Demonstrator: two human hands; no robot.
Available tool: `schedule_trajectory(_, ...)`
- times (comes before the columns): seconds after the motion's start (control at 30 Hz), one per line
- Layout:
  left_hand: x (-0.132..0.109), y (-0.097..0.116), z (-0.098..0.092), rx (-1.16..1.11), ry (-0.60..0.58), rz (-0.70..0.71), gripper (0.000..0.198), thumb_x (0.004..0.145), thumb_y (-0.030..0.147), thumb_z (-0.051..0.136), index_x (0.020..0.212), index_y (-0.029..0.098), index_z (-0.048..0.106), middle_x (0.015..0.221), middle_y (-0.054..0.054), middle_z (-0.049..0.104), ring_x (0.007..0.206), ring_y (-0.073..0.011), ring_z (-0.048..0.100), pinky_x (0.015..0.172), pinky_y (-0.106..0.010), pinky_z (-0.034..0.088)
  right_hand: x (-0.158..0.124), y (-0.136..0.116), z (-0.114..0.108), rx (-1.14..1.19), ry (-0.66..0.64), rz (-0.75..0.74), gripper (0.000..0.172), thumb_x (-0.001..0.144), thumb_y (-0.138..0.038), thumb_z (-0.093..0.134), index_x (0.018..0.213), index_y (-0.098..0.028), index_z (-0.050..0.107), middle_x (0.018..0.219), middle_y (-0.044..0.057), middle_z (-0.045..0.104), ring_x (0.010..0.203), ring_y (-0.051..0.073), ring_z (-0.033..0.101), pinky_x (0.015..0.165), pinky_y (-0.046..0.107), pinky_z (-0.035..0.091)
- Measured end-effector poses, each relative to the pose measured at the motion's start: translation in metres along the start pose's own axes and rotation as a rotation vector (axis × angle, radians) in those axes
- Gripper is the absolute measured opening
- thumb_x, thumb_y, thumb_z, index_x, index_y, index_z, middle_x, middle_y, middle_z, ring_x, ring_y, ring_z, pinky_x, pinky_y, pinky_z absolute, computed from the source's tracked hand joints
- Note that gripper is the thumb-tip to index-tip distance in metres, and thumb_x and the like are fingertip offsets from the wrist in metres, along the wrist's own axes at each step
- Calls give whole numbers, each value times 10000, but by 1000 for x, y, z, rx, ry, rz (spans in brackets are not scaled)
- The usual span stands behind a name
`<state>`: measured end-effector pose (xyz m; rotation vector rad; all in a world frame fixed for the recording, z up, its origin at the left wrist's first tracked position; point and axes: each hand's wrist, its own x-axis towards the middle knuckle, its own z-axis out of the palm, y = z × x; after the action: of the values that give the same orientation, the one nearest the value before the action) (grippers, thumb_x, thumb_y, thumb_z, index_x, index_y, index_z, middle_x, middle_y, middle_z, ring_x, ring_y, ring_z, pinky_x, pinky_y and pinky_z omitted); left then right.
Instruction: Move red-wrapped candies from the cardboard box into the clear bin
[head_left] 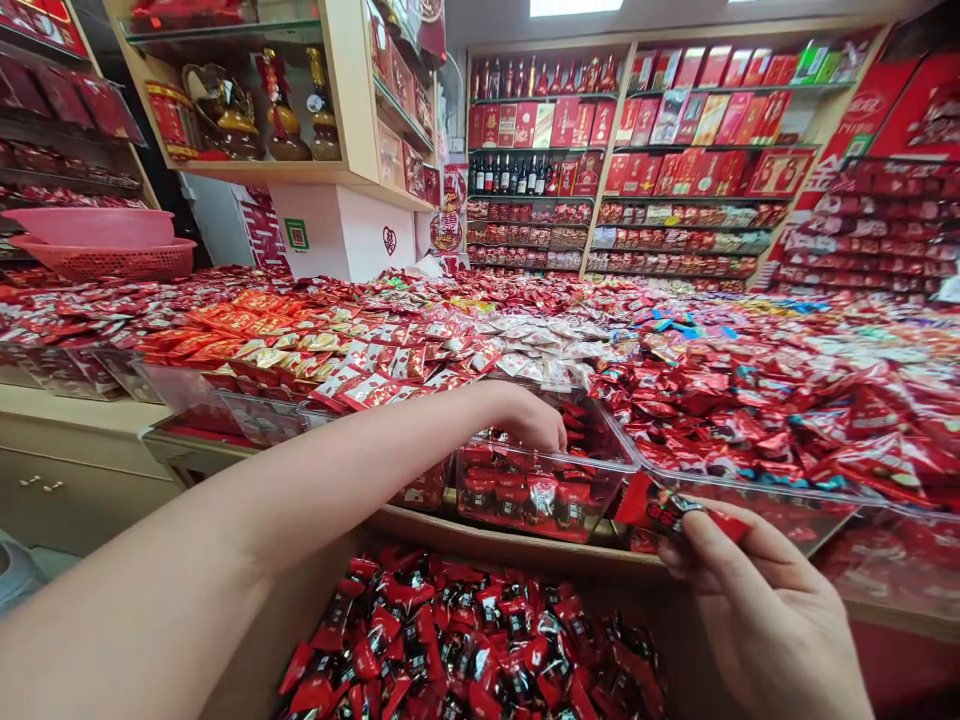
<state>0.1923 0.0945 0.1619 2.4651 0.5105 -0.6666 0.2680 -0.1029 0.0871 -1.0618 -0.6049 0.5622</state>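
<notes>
My right hand (765,600) pinches a wrapped candy (664,510) in red and black foil between thumb and fingers, just in front of the clear bins. My left arm stretches across, and my left hand (531,418) dips into a clear plastic bin (619,450). Its fingers bend downward behind the bin's front wall, so their tips and anything in them are hidden. Red and black wrapped candies (517,500) show through that wall. Below both hands, an open cardboard box (450,530) holds a heap of similar wrapped candies (465,640).
More bins of wrapped sweets spread left, right and behind, with red-wrapped sweets (727,400) at right and white packets (551,340) behind my hand. Pink plastic baskets (105,258) sit at far left. Shelves (626,130) of bottles and red boxes line the back wall.
</notes>
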Motion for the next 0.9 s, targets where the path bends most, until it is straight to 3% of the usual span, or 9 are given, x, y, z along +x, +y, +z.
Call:
schedule_trajectory(0.13,12,-5,5,-61,-109,-76,194,649,234,493,756,160,637,628,-9,623,566,-125,540,579,-252,441,4,4,-3,43,-12,47,210,570,-293,683,735,-201,593,585,-36,570,497,82,511,472,167,447)
schedule_trajectory(0.33,21,-8,7,-136,-138,-162,167,639,269,528,671,139,626,534,-2,580,511,-127,514,560,-264,439,4,11,-10,-1,-58,128,208,574,-299,683,721,-191,583,580,-30,562,508,78,499,479,151,437)
schedule_trajectory(0.5,17,-9,9,-193,-188,-212,217,661,349,506,721,166,605,542,9,570,439,-116,485,507,-277,429,3,19,-15,-90,-151,140,192,626,-295,645,770,-189,576,613,-21,564,557,95,506,523,169,438)
schedule_trajectory(0.7,16,-14,12,-230,-182,-187,290,635,413,529,793,182,602,630,-6,612,506,-139,535,557,-292,455,2,20,-14,-172,-144,121,245,619,-304,641,809,-162,581,604,-3,582,560,135,545,521,224,456)
schedule_trajectory(0.9,19,-19,13,-285,-163,-170,265,650,369,521,784,161,615,660,-30,635,492,-128,534,503,-256,445,0,19,-13,-232,-154,82,279,633,-313,629,871,-182,567,626,1,611,559,152,566,509,246,467)
